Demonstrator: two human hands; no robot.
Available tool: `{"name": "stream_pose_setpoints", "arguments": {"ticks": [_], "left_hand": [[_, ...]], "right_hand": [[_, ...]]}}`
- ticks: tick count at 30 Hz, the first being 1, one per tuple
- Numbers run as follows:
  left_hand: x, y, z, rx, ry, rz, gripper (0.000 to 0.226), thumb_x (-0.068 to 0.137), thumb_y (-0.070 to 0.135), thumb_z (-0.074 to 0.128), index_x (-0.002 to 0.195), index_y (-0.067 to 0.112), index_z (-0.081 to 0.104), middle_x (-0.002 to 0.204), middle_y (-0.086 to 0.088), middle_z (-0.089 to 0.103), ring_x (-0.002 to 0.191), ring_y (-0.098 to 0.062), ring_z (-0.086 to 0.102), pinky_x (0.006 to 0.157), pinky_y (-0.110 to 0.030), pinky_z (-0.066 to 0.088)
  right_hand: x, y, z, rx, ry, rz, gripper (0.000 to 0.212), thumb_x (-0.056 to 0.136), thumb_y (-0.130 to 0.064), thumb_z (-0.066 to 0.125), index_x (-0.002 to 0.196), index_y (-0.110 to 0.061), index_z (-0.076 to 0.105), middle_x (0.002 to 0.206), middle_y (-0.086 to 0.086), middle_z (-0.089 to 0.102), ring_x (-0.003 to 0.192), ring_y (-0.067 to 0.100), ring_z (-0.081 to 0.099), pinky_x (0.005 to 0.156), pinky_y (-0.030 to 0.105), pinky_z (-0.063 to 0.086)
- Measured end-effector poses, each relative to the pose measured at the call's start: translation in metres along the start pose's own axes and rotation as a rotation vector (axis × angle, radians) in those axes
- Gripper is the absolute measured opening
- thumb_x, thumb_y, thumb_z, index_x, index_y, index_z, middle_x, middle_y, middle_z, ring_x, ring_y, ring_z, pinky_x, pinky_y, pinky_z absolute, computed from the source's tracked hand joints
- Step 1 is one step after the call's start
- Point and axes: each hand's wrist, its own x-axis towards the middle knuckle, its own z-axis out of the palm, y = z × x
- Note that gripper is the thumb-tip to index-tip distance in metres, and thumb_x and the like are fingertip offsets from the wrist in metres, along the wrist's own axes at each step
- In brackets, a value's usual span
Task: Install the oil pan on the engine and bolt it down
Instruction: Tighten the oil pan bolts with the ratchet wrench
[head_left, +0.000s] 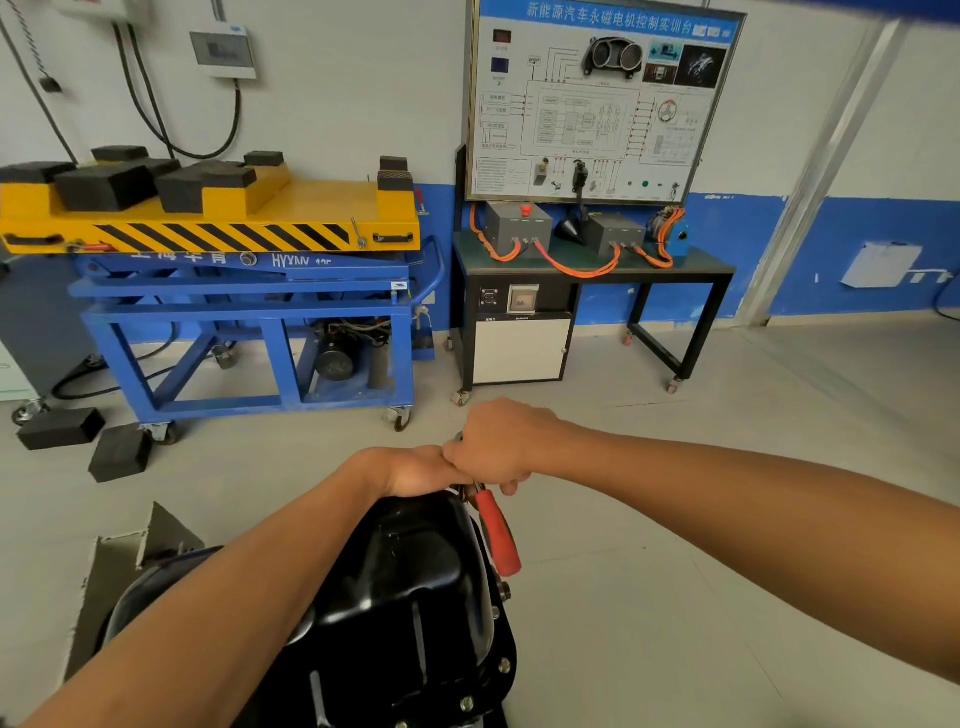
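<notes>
A glossy black oil pan (415, 587) sits on the engine at the bottom centre, with several bolts (503, 664) along its right flange. My left hand (410, 470) rests curled over the pan's far end; what its fingers hold is hidden. My right hand (501, 449) grips the head end of a ratchet wrench, knuckles against the left hand. The wrench's red handle (500, 535) slants down to the right beside the pan. The wrench head and the bolt under it are hidden by my hands.
A blue and yellow lift cart (244, 291) carrying black rubber blocks stands at the back left. A training bench (592, 270) with a wiring board stands at the back centre. Two black blocks (88, 441) lie on the floor at left. A grey metal bracket (140, 545) sits beside the engine.
</notes>
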Motion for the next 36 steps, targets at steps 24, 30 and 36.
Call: {"name": "stream_pose_setpoints", "arguments": {"ticks": [24,30,36], "left_hand": [[-0.008,0.009,-0.004,0.015,-0.104,0.031,0.05,0.104,0.053,0.036,0.12,0.024,0.074,0.136,0.011,0.057,0.129,-0.007,0.044,0.103,-0.024,0.025],[-0.009,0.009,-0.003,0.013,-0.109,0.03,0.049,0.104,0.051,0.037,0.121,0.021,0.072,0.136,0.013,0.058,0.132,-0.007,0.041,0.108,-0.026,0.023],[-0.008,0.008,-0.002,0.01,-0.123,0.021,0.052,0.103,0.055,0.037,0.12,0.02,0.072,0.134,0.015,0.061,0.134,-0.007,0.043,0.116,-0.031,0.023]], "right_hand": [[-0.004,0.006,-0.028,-0.49,0.002,-0.47,0.026,0.086,0.0,0.061,0.11,-0.009,0.063,0.094,0.01,0.06,0.082,0.025,0.058,0.063,0.038,0.047],[-0.002,0.011,-0.025,-0.526,-0.013,-0.57,0.029,0.089,-0.009,0.064,0.118,-0.008,0.06,0.129,0.009,0.051,0.106,0.03,0.057,0.08,0.038,0.048],[-0.009,0.005,-0.029,-0.623,-0.057,-0.457,0.017,0.09,-0.004,0.059,0.107,-0.006,0.059,0.091,0.007,0.059,0.073,0.023,0.059,0.062,0.038,0.051]]}}
